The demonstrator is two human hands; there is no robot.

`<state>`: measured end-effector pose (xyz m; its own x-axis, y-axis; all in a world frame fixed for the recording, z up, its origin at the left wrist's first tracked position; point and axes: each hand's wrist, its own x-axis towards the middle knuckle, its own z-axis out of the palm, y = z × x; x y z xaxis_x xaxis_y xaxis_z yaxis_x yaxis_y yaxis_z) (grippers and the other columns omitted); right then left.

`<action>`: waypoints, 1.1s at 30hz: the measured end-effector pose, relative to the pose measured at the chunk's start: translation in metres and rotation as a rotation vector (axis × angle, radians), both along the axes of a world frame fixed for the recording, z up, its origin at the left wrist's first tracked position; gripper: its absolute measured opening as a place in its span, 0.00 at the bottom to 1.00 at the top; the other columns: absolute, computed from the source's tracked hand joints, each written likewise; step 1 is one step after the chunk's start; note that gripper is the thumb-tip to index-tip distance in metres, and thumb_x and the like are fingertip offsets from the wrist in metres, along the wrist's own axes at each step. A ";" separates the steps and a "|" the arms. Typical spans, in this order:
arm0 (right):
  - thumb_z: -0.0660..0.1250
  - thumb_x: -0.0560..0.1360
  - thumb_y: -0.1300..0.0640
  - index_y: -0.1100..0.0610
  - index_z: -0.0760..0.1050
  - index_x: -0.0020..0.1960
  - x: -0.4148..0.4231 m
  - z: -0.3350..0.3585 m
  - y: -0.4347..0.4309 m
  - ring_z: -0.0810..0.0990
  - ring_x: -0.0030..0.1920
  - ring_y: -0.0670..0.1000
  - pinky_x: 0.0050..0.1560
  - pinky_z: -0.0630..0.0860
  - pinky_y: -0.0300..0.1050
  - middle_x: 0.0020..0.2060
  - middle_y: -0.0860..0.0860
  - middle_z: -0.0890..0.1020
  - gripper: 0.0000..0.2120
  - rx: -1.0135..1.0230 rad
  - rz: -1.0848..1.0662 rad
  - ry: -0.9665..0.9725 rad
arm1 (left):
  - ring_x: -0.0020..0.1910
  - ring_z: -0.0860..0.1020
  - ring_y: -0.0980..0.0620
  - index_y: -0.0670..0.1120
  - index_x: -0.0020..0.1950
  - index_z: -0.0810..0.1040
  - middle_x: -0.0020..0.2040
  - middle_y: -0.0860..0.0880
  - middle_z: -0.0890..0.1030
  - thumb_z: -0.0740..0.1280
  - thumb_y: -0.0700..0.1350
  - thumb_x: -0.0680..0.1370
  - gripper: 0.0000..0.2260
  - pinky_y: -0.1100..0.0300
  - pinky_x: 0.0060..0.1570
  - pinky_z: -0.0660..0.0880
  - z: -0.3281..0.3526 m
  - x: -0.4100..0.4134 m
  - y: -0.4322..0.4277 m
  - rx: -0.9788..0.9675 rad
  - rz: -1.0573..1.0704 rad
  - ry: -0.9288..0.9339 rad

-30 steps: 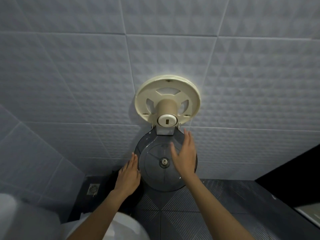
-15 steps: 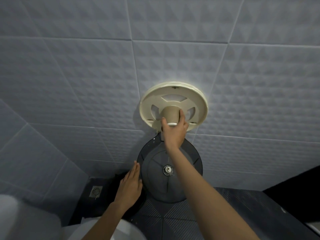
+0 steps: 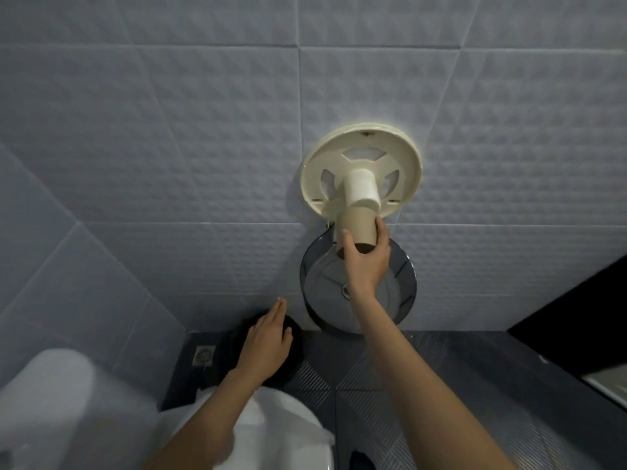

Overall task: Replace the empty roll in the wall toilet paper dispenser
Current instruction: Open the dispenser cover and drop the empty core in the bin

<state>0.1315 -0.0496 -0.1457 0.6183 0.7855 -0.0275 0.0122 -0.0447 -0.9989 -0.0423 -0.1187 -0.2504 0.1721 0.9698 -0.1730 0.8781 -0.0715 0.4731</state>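
Note:
The cream round back plate of the wall dispenser [image 3: 407,157] hangs on the tiled wall, its white spindle [image 3: 362,188] sticking out. Its smoky grey cover [image 3: 400,293] hangs open below it. My right hand [image 3: 366,262] grips the brown cardboard empty roll core [image 3: 358,223], which is slid partway off the spindle's end. My left hand [image 3: 268,340] hovers lower left, fingers spread and holding nothing, over a dark round object [image 3: 291,364] on the floor.
A white toilet [image 3: 264,432] is at the bottom centre, and a blurred white shape [image 3: 47,391] at the lower left. A floor drain [image 3: 203,356] sits by the wall corner. The dark patterned floor [image 3: 441,368] spreads right; a black panel [image 3: 576,317] stands at far right.
My right hand rose from the hanging cover to the spindle, closed on the cardboard core and slid it outward. My left hand moved off the cover's edge, down and left.

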 end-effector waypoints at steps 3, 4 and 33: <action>0.70 0.69 0.48 0.42 0.67 0.66 -0.015 -0.010 -0.028 0.74 0.61 0.52 0.59 0.76 0.52 0.63 0.49 0.72 0.27 0.016 0.019 0.098 | 0.73 0.65 0.47 0.45 0.77 0.59 0.76 0.48 0.63 0.56 0.45 0.81 0.23 0.52 0.71 0.63 -0.004 -0.036 -0.026 0.018 0.051 -0.014; 0.70 0.71 0.51 0.44 0.67 0.66 -0.018 -0.014 -0.035 0.75 0.60 0.52 0.57 0.77 0.50 0.64 0.50 0.72 0.25 0.018 0.028 0.143 | 0.71 0.67 0.47 0.45 0.76 0.61 0.75 0.47 0.66 0.57 0.44 0.81 0.22 0.52 0.70 0.65 -0.006 -0.047 -0.033 0.021 0.072 -0.019; 0.67 0.76 0.56 0.56 0.65 0.68 -0.145 -0.384 -0.014 0.73 0.62 0.60 0.57 0.74 0.53 0.66 0.59 0.71 0.22 -0.656 0.587 0.141 | 0.78 0.52 0.47 0.56 0.75 0.62 0.78 0.50 0.58 0.42 0.61 0.77 0.28 0.45 0.75 0.47 -0.281 -0.134 -0.122 -0.088 0.592 0.135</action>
